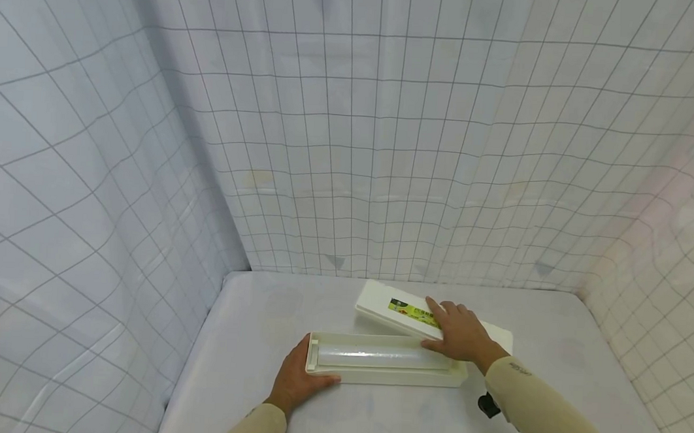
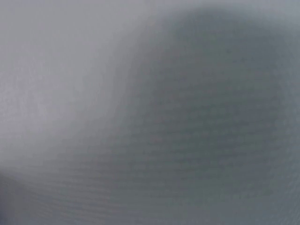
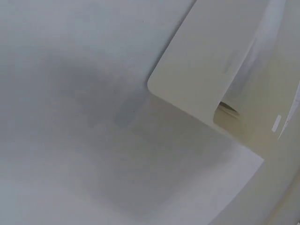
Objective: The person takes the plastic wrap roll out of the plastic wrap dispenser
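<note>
A long cream cling film dispenser box (image 1: 400, 378) lies uncovered on the table, a shiny roll of cling film (image 1: 369, 355) inside it. My left hand (image 1: 298, 379) grips the box's left end, thumb along the near side. Behind and to the right lies its white lid (image 1: 378, 300), angled, with a yellow-green label. My right hand (image 1: 460, 331) holds the lid across its width, fingers over the far side and thumb near the box's back edge. The right wrist view shows the box's corner (image 3: 197, 61) close up. Only a blurred surface and shadow appear in the left wrist view.
The table (image 1: 246, 342) has a pale cover. White grid-patterned curtains (image 1: 372, 178) enclose it at the back and both sides. A small black object (image 1: 488, 405) shows beside the right sleeve.
</note>
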Demonstrator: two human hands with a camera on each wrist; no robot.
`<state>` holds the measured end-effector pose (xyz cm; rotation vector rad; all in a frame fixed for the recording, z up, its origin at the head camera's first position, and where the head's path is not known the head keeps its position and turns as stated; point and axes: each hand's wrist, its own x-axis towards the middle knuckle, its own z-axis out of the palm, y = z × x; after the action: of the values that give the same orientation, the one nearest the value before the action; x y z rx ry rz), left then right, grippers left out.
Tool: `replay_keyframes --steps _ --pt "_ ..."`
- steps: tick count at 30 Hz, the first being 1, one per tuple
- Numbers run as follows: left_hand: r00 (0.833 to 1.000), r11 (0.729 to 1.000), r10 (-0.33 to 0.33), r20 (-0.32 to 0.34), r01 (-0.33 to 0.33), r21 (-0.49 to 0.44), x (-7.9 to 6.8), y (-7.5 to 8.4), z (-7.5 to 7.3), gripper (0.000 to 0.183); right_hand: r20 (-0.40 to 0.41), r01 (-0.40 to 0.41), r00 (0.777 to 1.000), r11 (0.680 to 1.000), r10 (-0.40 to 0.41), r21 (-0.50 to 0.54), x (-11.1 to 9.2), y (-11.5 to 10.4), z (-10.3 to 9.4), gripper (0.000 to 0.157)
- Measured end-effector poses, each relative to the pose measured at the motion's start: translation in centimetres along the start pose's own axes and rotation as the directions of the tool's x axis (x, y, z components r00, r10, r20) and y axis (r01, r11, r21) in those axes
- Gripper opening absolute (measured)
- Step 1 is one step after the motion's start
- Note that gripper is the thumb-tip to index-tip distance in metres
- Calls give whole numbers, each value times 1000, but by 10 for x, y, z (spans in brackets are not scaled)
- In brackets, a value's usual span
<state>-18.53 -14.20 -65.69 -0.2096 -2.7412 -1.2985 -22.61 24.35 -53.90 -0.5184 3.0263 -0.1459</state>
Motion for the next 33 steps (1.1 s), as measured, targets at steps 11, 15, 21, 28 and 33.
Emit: replay_keyframes --steps 11,15,21,28,33 --pt "1000 1000 -4 -9 4 11 -1 0 0 113 -55 -71 996 997 71 0 -11 31 1 103" --pt "1000 1000 -7 -9 7 4 -1 1 0 113 -76 -89 993 996 88 -2 -18 41 0 102" --pt "1000 1000 -21 -11 21 2 -2 1 1 116 -101 -132 986 991 131 5 -30 54 -1 100" --pt "998 999 -55 6 55 0 -3 4 0 117 -122 -178 977 984 173 -32 -48 71 7 100" --pt "999 999 -47 0 47 3 -4 5 -1 116 -116 -210 971 978 209 0 -63 86 13 99"
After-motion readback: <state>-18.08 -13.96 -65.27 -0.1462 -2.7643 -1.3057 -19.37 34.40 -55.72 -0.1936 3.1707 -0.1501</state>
